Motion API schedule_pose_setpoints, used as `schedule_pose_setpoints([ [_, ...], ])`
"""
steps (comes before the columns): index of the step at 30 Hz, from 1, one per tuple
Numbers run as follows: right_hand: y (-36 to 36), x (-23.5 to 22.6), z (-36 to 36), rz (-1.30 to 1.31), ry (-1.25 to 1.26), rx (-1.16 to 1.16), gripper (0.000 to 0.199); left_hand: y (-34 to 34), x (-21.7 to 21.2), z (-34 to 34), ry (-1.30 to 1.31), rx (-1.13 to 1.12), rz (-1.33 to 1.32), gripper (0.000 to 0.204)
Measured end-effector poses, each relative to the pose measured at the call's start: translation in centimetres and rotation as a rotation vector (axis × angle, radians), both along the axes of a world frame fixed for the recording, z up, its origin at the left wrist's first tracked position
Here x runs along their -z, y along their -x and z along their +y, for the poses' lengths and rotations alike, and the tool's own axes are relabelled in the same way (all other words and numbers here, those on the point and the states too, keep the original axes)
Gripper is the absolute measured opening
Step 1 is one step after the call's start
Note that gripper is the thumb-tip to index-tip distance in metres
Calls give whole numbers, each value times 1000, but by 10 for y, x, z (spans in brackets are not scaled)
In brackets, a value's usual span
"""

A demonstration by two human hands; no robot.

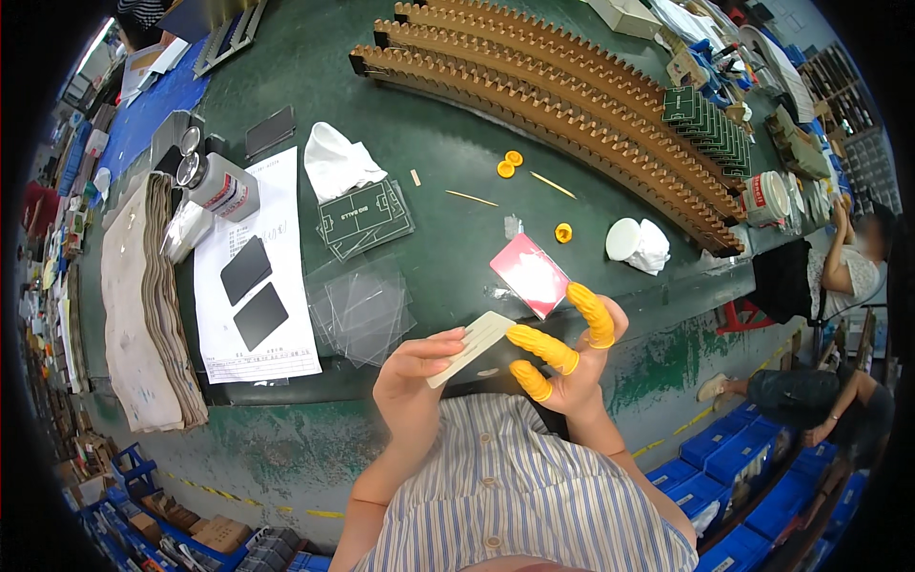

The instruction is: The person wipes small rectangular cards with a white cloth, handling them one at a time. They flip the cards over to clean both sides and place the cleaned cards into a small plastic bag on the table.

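Observation:
My left hand (417, 375) grips a thin cream-coloured rectangular plate (472, 350) by its left edge, tilted above the table's front edge. Yellow rubber finger cots cover three digits of my right hand (572, 362). Its fingers are spread apart, and one covered fingertip meets or nearly meets the plate's right corner; I cannot tell whether it touches. Just beyond the hands lies a pink-red card (530, 275) with a shiny surface. Loose yellow finger cots (563, 233) and thin wooden sticks (553, 185) are scattered farther back. Left of the plate, clear plastic sheets (362, 310) overlap on the table.
Green printed plates (367, 221) are stacked beside a white cloth (338, 162). Long slotted wooden racks (553, 105) span the back right, holding several green plates. A white paper (253, 334) bears dark plates; a bottle (224, 188) stands on it. Other people sit at right.

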State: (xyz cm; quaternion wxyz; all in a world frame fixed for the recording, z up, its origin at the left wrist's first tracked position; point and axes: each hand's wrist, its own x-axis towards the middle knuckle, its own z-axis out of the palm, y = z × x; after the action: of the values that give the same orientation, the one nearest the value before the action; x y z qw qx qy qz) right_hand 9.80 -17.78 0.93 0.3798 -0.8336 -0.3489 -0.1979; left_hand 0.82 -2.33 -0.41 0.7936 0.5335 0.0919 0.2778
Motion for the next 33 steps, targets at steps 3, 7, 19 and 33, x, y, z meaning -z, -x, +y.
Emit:
schedule_pose_setpoints([
  [3,1,-1,2,-10,8,0,29,0,0,0,-4,2,-1,15],
  [7,2,-4,2,-25,60,-9,29,0,0,0,-9,1,-5,14],
  [19,7,-6,5,14,33,-114,28,1,-1,0,-51,7,2,16],
  [33,8,-6,6,29,43,-59,30,1,1,0,-63,6,-1,15],
])
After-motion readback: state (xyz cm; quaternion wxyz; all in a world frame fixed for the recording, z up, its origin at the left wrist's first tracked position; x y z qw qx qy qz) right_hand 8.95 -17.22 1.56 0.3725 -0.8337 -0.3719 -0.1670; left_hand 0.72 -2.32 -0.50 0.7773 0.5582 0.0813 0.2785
